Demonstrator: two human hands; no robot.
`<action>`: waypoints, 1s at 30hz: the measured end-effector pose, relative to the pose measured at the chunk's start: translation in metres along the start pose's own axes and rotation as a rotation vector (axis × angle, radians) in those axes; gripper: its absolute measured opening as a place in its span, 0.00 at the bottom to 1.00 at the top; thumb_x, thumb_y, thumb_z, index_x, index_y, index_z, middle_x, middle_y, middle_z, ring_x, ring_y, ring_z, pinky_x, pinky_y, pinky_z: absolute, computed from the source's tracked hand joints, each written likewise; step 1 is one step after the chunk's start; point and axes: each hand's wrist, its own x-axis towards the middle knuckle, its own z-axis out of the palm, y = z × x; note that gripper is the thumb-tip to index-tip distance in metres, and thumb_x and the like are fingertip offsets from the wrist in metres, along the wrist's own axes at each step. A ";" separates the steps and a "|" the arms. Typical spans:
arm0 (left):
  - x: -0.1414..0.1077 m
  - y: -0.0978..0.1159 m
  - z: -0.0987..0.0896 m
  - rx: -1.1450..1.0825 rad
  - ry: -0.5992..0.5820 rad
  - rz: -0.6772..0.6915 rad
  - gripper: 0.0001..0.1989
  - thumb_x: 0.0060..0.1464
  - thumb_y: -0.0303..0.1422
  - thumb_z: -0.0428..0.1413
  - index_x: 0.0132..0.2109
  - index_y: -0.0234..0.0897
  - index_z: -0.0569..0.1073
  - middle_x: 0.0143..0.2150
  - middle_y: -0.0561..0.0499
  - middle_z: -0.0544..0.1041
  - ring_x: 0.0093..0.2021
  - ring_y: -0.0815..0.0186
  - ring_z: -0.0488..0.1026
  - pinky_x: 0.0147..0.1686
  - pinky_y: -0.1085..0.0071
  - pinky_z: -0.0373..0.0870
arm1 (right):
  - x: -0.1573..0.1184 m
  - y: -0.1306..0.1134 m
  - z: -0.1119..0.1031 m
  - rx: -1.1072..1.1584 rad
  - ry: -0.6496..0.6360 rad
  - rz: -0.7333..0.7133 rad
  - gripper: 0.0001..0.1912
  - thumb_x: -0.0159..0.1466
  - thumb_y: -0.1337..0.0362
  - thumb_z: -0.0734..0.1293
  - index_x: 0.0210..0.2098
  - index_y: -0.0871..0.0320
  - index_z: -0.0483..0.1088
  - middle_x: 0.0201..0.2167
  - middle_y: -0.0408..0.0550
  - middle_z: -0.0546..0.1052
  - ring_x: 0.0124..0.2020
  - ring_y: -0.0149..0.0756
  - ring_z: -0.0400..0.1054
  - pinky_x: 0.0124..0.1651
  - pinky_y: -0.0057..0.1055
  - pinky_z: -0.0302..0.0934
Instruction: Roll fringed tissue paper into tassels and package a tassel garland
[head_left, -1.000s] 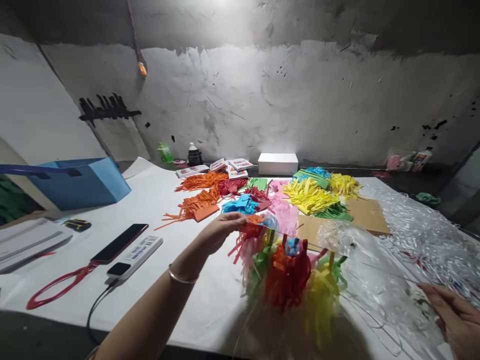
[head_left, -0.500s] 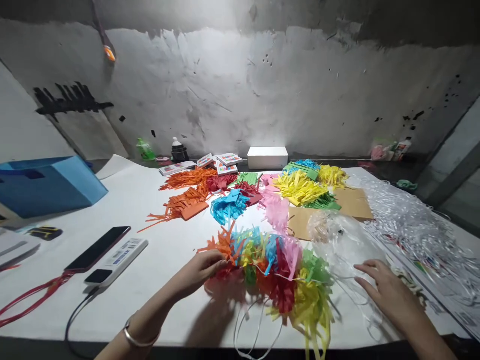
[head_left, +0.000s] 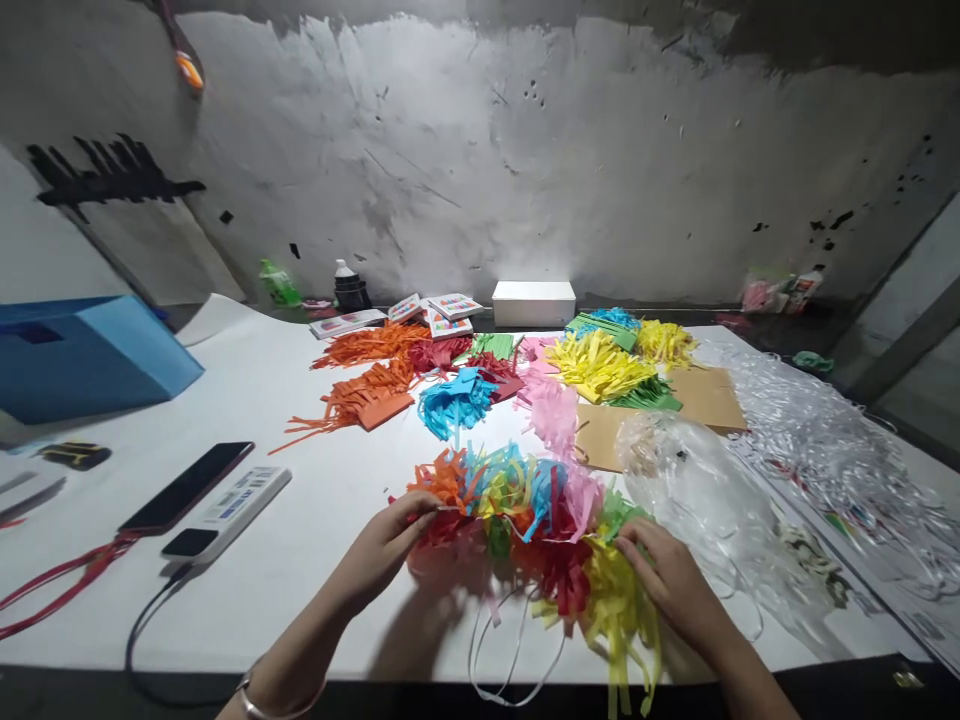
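Observation:
A garland of multicoloured fringed paper tassels (head_left: 551,500) hangs on a white string above the near edge of the white table. My left hand (head_left: 397,525) pinches its left end beside the orange and red fringe. At the right end, by the green and yellow fringe, my right hand (head_left: 664,565) has its thumb and fingers closed on the garland. Below the tassels a loop of white string (head_left: 517,690) dangles over the table's front edge.
Orange fringe bundles (head_left: 367,395), a blue one (head_left: 457,400) and yellow ones (head_left: 600,365) lie behind. To the right are a clear plastic bag (head_left: 690,490) and tangled white string (head_left: 832,450). A phone (head_left: 187,487) and power bank (head_left: 229,512) lie left.
My right hand has moved left from over the plastic bag and closed on the garland's right end. My left hand still holds the left end. The view has shifted slightly.

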 end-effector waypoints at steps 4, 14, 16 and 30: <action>0.000 0.000 -0.008 -0.038 0.057 -0.019 0.18 0.60 0.47 0.53 0.35 0.37 0.76 0.37 0.47 0.77 0.41 0.58 0.73 0.42 0.66 0.69 | 0.005 -0.007 -0.012 0.675 -0.031 0.187 0.19 0.71 0.48 0.59 0.31 0.54 0.62 0.21 0.37 0.62 0.23 0.29 0.57 0.30 0.28 0.59; -0.001 0.006 -0.015 -0.031 0.052 0.019 0.17 0.57 0.47 0.58 0.39 0.38 0.82 0.36 0.47 0.74 0.38 0.60 0.72 0.41 0.66 0.68 | 0.015 0.008 -0.047 1.162 0.054 0.535 0.20 0.50 0.54 0.81 0.32 0.55 0.72 0.19 0.29 0.43 0.19 0.19 0.32 0.19 0.17 0.36; -0.005 0.013 -0.021 -0.041 0.017 0.037 0.17 0.56 0.47 0.59 0.40 0.39 0.82 0.36 0.48 0.73 0.37 0.62 0.70 0.38 0.68 0.67 | 0.017 0.015 -0.050 1.159 0.110 0.560 0.20 0.47 0.56 0.82 0.32 0.56 0.73 0.19 0.29 0.42 0.19 0.19 0.33 0.18 0.16 0.36; 0.050 0.023 -0.026 -0.457 0.016 -0.041 0.23 0.58 0.53 0.52 0.43 0.36 0.71 0.22 0.62 0.54 0.17 0.77 0.45 0.15 0.81 0.44 | 0.112 -0.015 -0.042 1.141 0.016 0.415 0.28 0.45 0.48 0.81 0.36 0.55 0.69 0.14 0.26 0.45 0.16 0.20 0.35 0.15 0.17 0.37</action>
